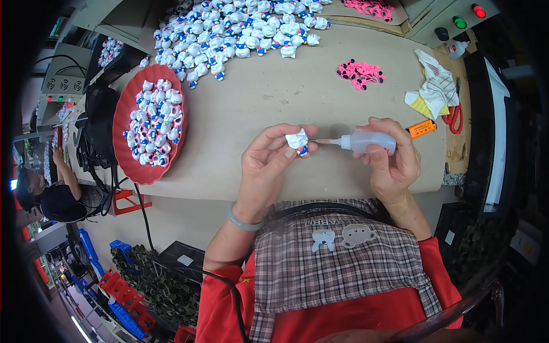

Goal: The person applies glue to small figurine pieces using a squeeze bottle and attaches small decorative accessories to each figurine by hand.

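Between the thumb and fingers of my left hand (266, 163) is a small white figurine (297, 140) with blue and a dab of red on its lower part. My right hand (396, 163) grips a translucent squeeze bottle (370, 142) lying almost level. Its thin needle tip points left and reaches the figurine's side; whether it touches cannot be made out. Both hands are above the middle of the table, near its front edge. Beyond them lies a small heap of pink pieces with dark spots (361, 74).
A red scalloped dish (121, 128) of similar figurines stands at left. Many more figurines (229, 34) are heaped at the back. On the right are an orange box (422, 129), a white cloth (437, 86) and red-handled scissors (453, 119). Another person (57, 194) sits at far left.
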A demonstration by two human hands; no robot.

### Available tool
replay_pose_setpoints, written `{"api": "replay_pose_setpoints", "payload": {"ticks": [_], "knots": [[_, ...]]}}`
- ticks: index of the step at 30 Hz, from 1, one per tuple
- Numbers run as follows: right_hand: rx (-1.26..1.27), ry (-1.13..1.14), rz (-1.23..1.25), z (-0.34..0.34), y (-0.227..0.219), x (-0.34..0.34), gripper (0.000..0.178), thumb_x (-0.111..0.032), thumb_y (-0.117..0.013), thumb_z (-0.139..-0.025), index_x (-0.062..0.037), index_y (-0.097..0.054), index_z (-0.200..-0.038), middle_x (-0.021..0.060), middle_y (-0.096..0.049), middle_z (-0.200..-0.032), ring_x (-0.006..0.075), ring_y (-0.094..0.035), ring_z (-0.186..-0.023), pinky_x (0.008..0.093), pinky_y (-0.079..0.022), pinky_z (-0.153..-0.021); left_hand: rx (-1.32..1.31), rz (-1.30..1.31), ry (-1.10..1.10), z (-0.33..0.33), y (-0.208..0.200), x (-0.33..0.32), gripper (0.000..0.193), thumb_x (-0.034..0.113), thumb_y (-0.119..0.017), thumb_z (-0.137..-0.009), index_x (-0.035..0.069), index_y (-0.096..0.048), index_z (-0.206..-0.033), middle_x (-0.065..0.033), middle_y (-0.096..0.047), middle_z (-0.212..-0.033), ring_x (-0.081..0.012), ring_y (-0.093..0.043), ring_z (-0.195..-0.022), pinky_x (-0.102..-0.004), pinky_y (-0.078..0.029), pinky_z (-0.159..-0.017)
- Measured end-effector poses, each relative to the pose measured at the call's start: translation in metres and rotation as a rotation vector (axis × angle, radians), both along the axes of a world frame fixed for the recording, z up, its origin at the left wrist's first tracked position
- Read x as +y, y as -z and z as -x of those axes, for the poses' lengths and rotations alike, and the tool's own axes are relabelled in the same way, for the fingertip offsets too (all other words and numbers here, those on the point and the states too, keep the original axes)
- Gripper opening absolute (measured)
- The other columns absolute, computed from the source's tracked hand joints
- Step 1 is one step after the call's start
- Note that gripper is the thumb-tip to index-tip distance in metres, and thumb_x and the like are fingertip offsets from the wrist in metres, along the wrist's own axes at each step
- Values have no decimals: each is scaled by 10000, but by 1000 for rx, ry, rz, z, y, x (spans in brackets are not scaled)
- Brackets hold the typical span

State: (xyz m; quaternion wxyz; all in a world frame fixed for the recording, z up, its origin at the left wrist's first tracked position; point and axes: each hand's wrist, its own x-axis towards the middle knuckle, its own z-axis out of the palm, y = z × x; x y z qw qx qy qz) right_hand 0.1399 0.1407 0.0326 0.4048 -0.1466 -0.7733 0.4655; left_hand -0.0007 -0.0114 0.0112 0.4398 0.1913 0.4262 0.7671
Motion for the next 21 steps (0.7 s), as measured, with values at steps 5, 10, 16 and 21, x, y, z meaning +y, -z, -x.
{"api": "replay_pose_setpoints", "payload": {"ticks": [5, 10, 16, 21], "knots": [[-7, -9, -6, 0, -1, -1, 347, -225, -629, -890, 43, -559, -1099, 146, -657, -840, 146, -642, -629, 211, -478, -517, 1, -6, -8, 0, 0, 1, 288, 5, -536, -890, -16, -516, -1177, -252, -567, -1196, -244, -627, -1001, -328, -497, -878], [25, -56, 110, 1, 1, -1, 334, -183, -621, -897, 53, -547, -1121, 161, -657, -888, 146, -647, -652, 217, -503, -545, -11, -16, 1, 0, 0, 3, 287, 5, -537, -893, -18, -514, -1178, -251, -563, -1203, -253, -625, -1010, -334, -497, -884], [48, -82, 127, 3, 3, 0, 328, -162, -614, -901, 57, -540, -1134, 169, -654, -924, 146, -650, -665, 217, -515, -546, -5, -15, 14, 0, 1, 3, 285, 11, -540, -894, -18, -516, -1176, -252, -565, -1200, -254, -624, -1012, -341, -494, -889], [34, -86, 127, 2, 3, 0, 315, -150, -612, -901, 59, -543, -1127, 165, -655, -921, 142, -647, -657, 206, -509, -539, -8, -15, 15, -1, 0, 3, 284, 9, -539, -894, -19, -517, -1176, -252, -565, -1199, -258, -624, -1012, -345, -494, -892]]}}
